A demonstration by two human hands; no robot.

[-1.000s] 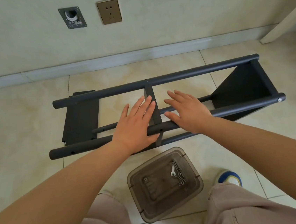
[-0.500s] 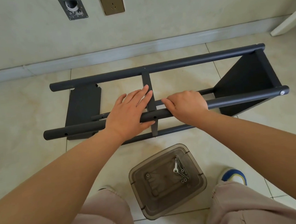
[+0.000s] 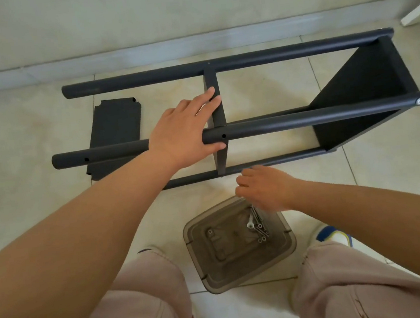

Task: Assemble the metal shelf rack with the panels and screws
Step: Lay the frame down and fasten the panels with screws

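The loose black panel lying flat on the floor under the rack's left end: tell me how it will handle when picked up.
The loose panel looks like thin flat sheet metal, so probably stiff and light. It lies flush on the smooth floor tile, so an edge may be hard to catch; sliding it first could help. Its notched corners may be sharp.

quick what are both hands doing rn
Left hand: open, resting on the rack tube.
Right hand: over the screw tray, fingers loosely curled, holding nothing visible.
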